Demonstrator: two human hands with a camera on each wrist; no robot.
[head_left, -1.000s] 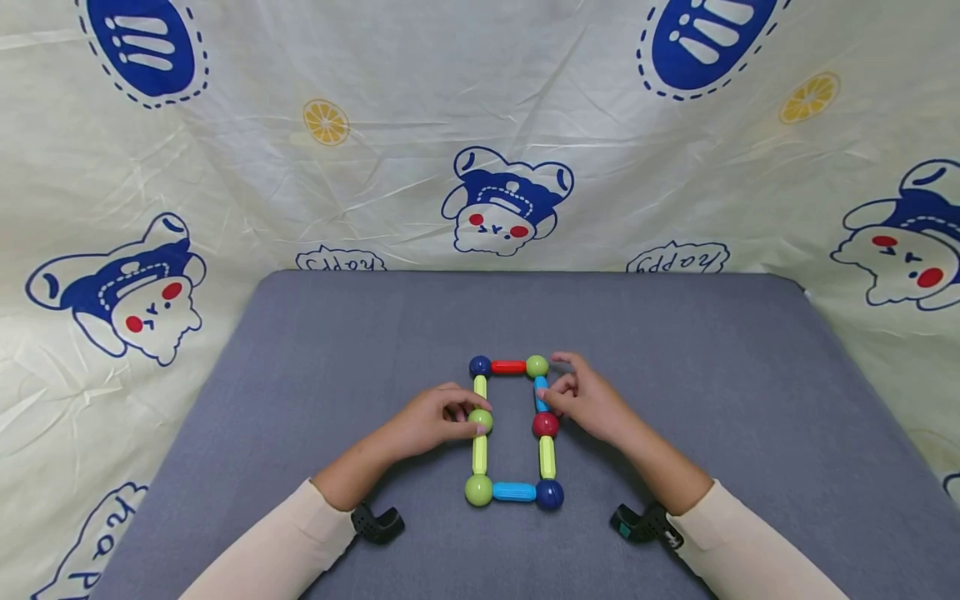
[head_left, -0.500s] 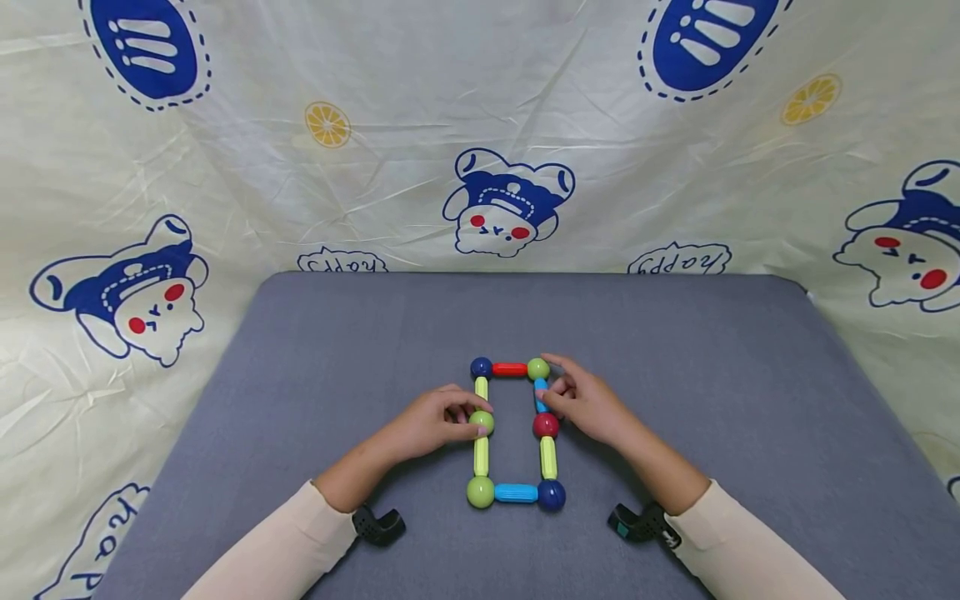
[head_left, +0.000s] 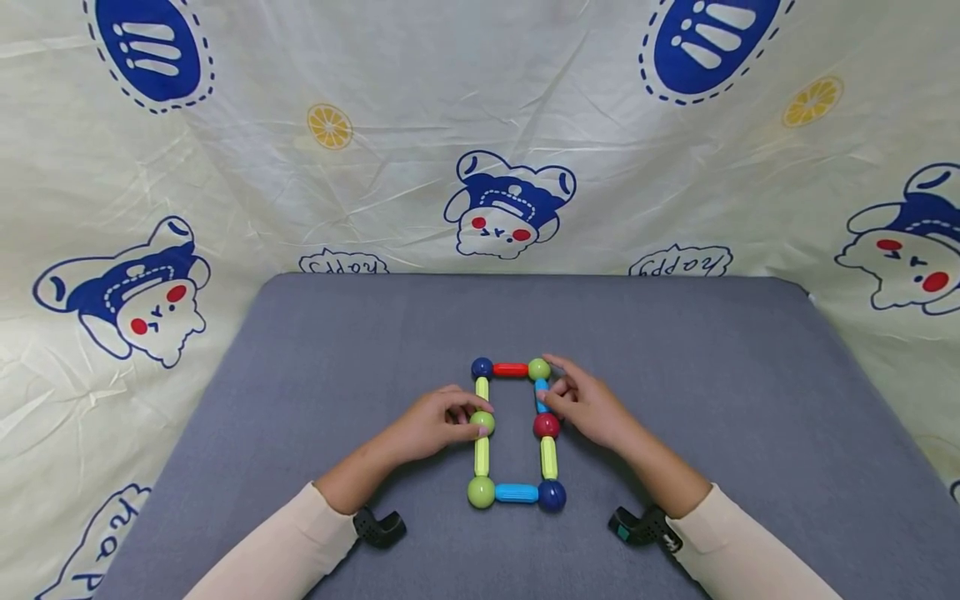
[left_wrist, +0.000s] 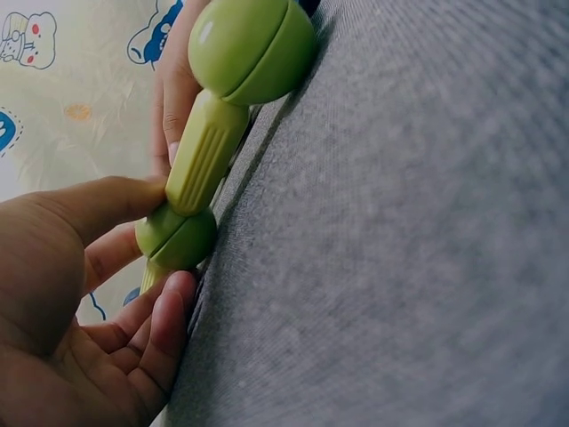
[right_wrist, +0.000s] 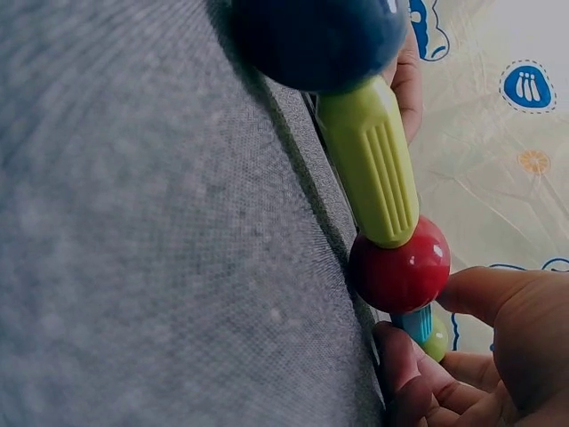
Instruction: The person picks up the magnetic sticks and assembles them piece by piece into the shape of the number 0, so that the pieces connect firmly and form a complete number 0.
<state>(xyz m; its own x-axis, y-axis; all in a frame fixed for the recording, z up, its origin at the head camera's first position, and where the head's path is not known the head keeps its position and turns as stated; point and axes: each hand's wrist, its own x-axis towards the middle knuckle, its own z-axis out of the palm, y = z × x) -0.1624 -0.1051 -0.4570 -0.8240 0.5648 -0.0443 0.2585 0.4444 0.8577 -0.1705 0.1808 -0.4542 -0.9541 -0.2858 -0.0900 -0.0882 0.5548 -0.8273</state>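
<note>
Balls and ribbed rods, apparently a magnetic building set, form an upright rectangle in the head view. My left hand [head_left: 442, 421] pinches the middle green ball [left_wrist: 173, 238] of the left side between thumb and fingers. My right hand [head_left: 588, 407] holds the light blue rod [head_left: 542, 396] on the right side, just beyond the red ball [right_wrist: 402, 267]. Its index fingertip touches the far right green ball [head_left: 538, 368]. A red rod [head_left: 511, 369] joins that ball to a dark blue ball [head_left: 482, 367]. Yellow-green rods [right_wrist: 373, 165] make up the other side pieces.
The near end has a green ball [head_left: 481, 492], a light blue rod [head_left: 517, 493] and a dark blue ball [head_left: 552, 496]. Everything lies on a grey cloth-covered table [head_left: 337, 333]. A printed white curtain [head_left: 390, 192] hangs behind it. Black bands [head_left: 378, 527] sit at both wrists.
My right index finger has moved in from the right and now meets the far right green ball. The left hand stays on its ball, and the rectangle keeps its shape.
</note>
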